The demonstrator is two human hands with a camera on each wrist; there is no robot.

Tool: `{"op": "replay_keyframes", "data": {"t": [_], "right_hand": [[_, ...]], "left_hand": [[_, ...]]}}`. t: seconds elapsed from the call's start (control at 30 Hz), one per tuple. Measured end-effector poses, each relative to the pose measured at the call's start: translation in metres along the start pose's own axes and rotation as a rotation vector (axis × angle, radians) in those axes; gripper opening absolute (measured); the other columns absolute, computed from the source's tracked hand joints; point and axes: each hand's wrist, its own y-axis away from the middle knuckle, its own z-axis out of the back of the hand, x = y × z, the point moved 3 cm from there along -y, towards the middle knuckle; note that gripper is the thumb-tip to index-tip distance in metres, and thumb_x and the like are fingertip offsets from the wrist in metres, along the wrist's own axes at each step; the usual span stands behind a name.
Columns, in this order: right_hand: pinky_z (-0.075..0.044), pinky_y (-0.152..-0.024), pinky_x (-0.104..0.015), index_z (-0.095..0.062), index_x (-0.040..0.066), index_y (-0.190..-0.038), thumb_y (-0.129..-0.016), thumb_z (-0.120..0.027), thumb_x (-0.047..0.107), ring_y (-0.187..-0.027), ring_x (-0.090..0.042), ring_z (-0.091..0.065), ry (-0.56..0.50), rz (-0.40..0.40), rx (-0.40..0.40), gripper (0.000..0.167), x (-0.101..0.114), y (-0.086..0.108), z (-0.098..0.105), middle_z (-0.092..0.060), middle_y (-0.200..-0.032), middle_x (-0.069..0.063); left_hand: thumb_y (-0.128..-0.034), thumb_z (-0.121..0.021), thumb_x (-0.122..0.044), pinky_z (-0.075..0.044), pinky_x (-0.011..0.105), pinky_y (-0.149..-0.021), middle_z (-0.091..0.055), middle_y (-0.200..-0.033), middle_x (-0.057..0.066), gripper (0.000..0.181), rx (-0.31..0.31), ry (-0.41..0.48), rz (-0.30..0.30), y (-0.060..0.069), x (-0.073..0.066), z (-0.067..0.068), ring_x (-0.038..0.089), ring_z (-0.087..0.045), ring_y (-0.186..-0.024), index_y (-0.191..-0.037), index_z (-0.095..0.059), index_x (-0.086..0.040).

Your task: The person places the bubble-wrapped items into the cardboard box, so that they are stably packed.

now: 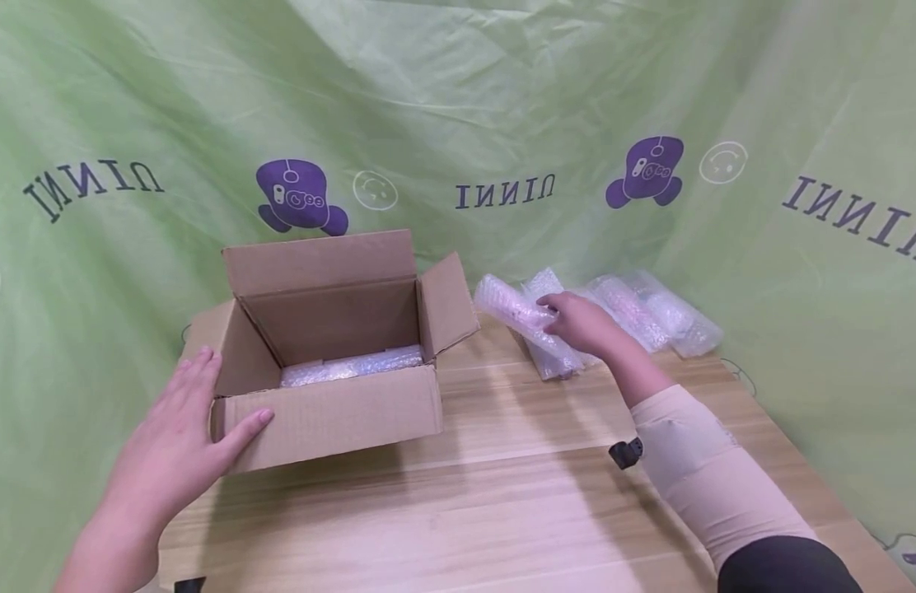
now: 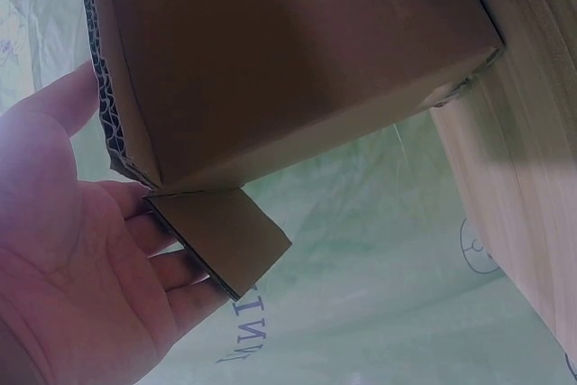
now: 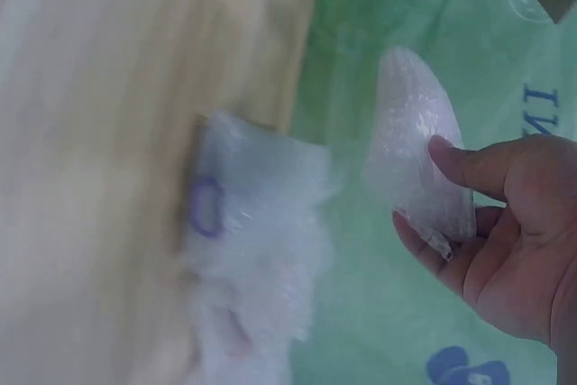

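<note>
A cardboard box [image 1: 339, 420] with its flaps spread stands on the left of the table, bubble-wrapped packs [image 1: 354, 365] inside it. The left hand [image 1: 169, 436] rests on the box's near left corner, fingers spread over the side flap and thumb on the front flap; in the left wrist view the hand [image 2: 90, 259] lies against a flap [image 2: 225, 236]. Between thumb and fingers the right hand [image 1: 580, 321] holds a bubble-wrapped pack [image 1: 513, 309]. The right wrist view shows this pack [image 3: 419, 146] pinched by the hand [image 3: 514, 232], lifted off the table.
More bubble-wrapped packs [image 1: 676, 317] lie along the back right of the wooden table [image 1: 488, 511], one [image 1: 554, 358] of them below the right hand. A green printed curtain [image 1: 443, 99] hangs behind the table and at its sides.
</note>
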Motion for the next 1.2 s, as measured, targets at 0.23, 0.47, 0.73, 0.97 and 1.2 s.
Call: {"op": "replay_keyframes", "data": {"t": [0.23, 0.47, 0.73, 0.97, 1.2], "right_hand": [[-0.042, -0.107, -0.057, -0.048, 0.005, -0.143, -0.094, -0.062, 0.013, -0.124, -0.041, -0.053, -0.057, 0.004, -0.022, 0.051, 0.0, 0.001, 0.041, -0.054, -0.139, -0.022], [-0.042, -0.106, -0.056, -0.051, 0.003, -0.14, -0.093, -0.064, 0.011, -0.122, -0.039, -0.054, -0.084, 0.054, -0.097, 0.049, 0.009, -0.001, 0.077, -0.057, -0.134, -0.022], [-0.042, -0.107, -0.055, -0.05, 0.005, -0.141, -0.095, -0.064, 0.012, -0.122, -0.036, -0.053, -0.083, 0.142, -0.116, 0.049, 0.034, -0.01, 0.107, -0.057, -0.134, -0.019], [-0.04, -0.109, -0.051, -0.053, 0.01, -0.14, -0.094, -0.066, 0.014, -0.124, -0.031, -0.053, -0.058, 0.249, -0.1, 0.049, 0.068, -0.022, 0.123, -0.058, -0.135, -0.013], [-0.042, -0.108, -0.047, -0.053, 0.015, -0.14, -0.095, -0.066, 0.018, -0.122, -0.026, -0.054, -0.017, 0.31, -0.057, 0.047, 0.109, -0.032, 0.126, -0.059, -0.133, -0.008]], "left_hand": [[-0.0924, -0.059, -0.056, 0.007, 0.046, -0.124, -0.001, -0.165, 0.014, 0.099, -0.003, 0.002, -0.003, 0.0, -0.001, 0.0, 0.035, 0.004, -0.152, -0.158, -0.006, -0.004], [-0.0923, -0.059, -0.055, 0.006, 0.047, -0.124, -0.002, -0.165, 0.016, 0.099, -0.009, 0.008, -0.008, 0.0, 0.0, 0.0, 0.037, 0.004, -0.152, -0.158, -0.006, -0.003], [-0.0923, -0.059, -0.055, 0.006, 0.047, -0.124, -0.002, -0.165, 0.017, 0.099, -0.005, 0.01, -0.01, 0.0, 0.001, 0.0, 0.037, 0.004, -0.152, -0.157, -0.007, -0.002], [-0.0924, -0.059, -0.056, 0.005, 0.047, -0.124, -0.002, -0.165, 0.017, 0.099, -0.007, 0.01, -0.007, 0.0, 0.0, 0.0, 0.037, 0.004, -0.152, -0.157, -0.007, -0.003], [-0.0924, -0.058, -0.056, 0.006, 0.046, -0.124, -0.001, -0.165, 0.016, 0.099, -0.002, 0.007, -0.003, 0.0, 0.0, 0.0, 0.036, 0.005, -0.152, -0.157, -0.005, -0.003]]}}
